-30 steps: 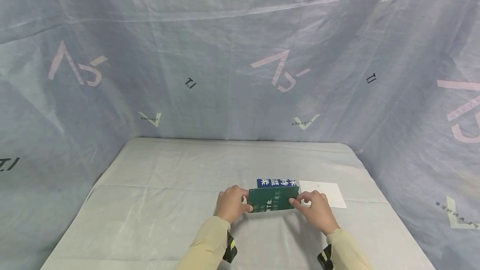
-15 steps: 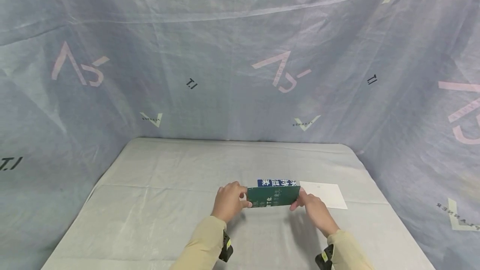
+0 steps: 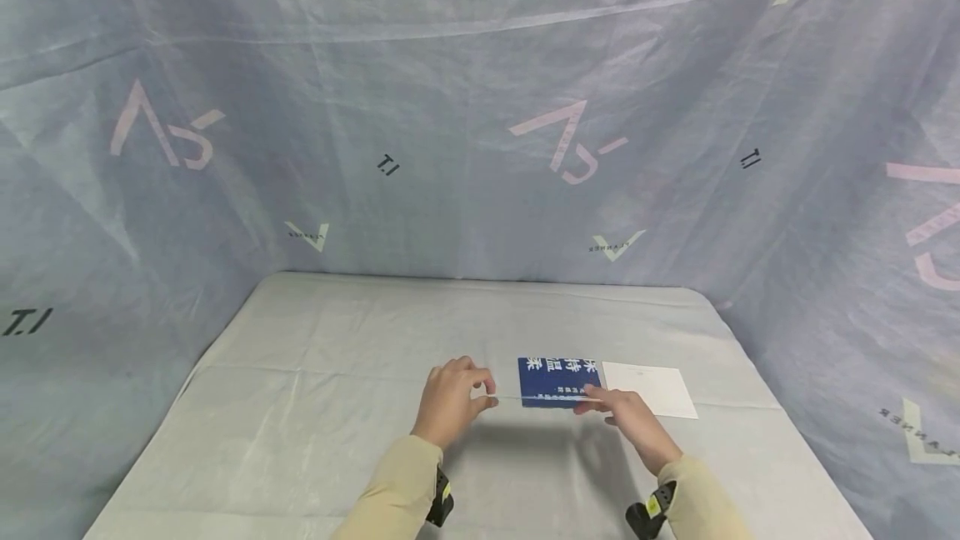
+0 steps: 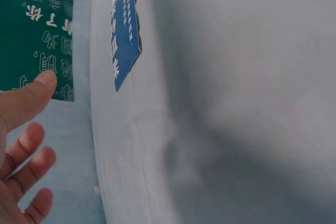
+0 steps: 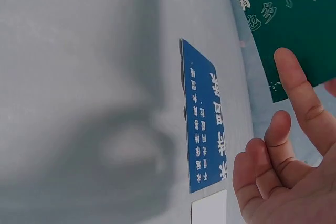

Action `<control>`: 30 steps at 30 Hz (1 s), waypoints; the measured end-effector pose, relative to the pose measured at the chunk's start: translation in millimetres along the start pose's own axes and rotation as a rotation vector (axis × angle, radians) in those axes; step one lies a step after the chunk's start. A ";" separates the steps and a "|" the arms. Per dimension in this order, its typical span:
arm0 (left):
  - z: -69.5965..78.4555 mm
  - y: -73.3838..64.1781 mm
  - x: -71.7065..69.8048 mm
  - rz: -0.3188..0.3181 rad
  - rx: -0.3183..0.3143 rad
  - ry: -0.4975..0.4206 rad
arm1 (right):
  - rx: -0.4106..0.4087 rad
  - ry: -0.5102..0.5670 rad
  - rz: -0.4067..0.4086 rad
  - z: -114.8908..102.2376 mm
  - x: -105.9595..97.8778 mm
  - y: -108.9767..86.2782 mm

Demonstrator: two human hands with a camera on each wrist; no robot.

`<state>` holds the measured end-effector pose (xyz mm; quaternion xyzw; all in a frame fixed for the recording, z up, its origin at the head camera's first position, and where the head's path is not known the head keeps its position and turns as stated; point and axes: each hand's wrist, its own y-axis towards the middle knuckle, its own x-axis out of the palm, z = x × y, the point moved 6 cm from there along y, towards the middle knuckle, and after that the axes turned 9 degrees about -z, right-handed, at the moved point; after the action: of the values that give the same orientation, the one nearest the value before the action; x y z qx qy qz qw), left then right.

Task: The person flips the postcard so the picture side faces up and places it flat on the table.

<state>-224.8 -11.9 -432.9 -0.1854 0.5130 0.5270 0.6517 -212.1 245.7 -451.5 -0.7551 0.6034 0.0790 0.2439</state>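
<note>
A green card with white and outlined characters [image 4: 31, 40] is held level between both hands above the table, showing only as a thin line in the head view. My left hand [image 3: 452, 400] pinches its left end, thumb [image 4: 46, 80] on the printed face. At the other end my right hand [image 3: 628, 422] grips the card [image 5: 299, 30], one finger lying along its face and the other fingers below it. Beneath and beyond, a blue card with white characters [image 3: 555, 377] lies on the table.
Right of the blue card, a blank white card [image 3: 663, 391] lies flat on the pale cloth-covered table [image 3: 337, 407]. A grey-blue printed curtain [image 3: 450, 215] rises behind the table and along both sides.
The green card has tipped from showing its printed face to edge-on in the head view, uncovering more of the blue card. The left hand has shifted slightly left, and the right hand's fingers have straightened.
</note>
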 end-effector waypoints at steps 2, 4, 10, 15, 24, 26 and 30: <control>-2.5 -1.1 -0.6 0.020 -0.027 0.004 | -0.001 0.018 -0.003 0.0 0.8 -0.7; -5.2 -2.0 -1.0 0.032 -0.066 0.010 | 0.001 0.021 0.007 -0.1 0.9 -1.0; -10.3 -3.9 1.8 -0.029 -0.139 -0.078 | 0.032 -0.013 0.027 0.7 1.4 0.4; -12.8 -5.4 4.5 -0.111 -0.152 -0.227 | 0.055 -0.020 0.043 1.4 2.4 0.0; -17.8 -4.1 4.0 -0.132 -0.220 -0.367 | 0.036 -0.063 0.057 -2.6 6.1 1.1; -17.2 -3.4 3.3 -0.115 -0.204 -0.333 | 0.035 -0.101 0.055 -3.6 6.7 1.2; -17.2 -3.4 1.8 -0.074 -0.198 -0.262 | 0.012 -0.159 0.059 -7.9 8.1 -0.3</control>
<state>-230.1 -25.7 -442.4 -0.1973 0.3620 0.5703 0.7105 -211.1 235.0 -447.9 -0.7269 0.6045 0.1422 0.2932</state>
